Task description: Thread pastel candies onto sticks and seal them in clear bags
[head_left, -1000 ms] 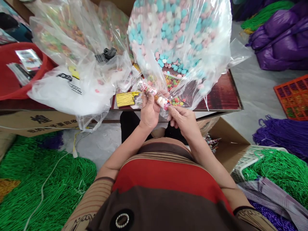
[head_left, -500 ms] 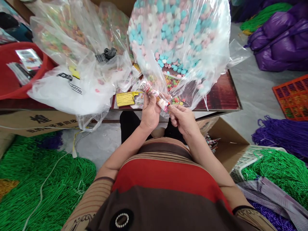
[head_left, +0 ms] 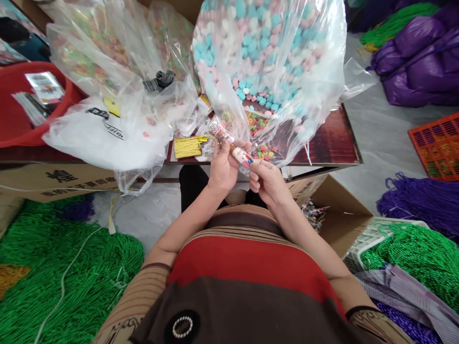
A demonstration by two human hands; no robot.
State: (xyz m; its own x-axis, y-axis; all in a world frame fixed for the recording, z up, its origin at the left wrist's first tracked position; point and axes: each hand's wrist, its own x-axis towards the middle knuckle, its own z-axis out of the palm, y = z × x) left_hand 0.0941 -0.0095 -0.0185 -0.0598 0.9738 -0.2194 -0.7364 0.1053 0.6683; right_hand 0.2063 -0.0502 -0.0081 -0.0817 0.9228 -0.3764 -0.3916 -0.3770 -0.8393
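Note:
A slim printed clear candy packet (head_left: 241,155) with pale pieces inside lies slantwise between my hands. My left hand (head_left: 223,168) is closed around its middle, thumb on top. At the packet's lower right end, the fingers of my right hand (head_left: 268,177) are pinched together on the tip; a twist tie there is too small to make out. Just left of my left hand is a stack of yellow twist ties (head_left: 189,147). Beyond both hands, a large clear bag of blue, pink and white candies (head_left: 261,43) stands open, with colourful ring-shaped candies (head_left: 263,152) in front of it.
A red basin (head_left: 14,102) with printed packets stands at the left, beside a white plastic bag (head_left: 107,138). The table's front edge (head_left: 322,165) runs past my lap. An open carton (head_left: 344,205) sits low at the right. Green cords (head_left: 71,267) cover the floor at left.
The packet has turned in my fingers, so a different part of its print shows at the lower end. My right hand has shifted slightly, still at the packet's tip.

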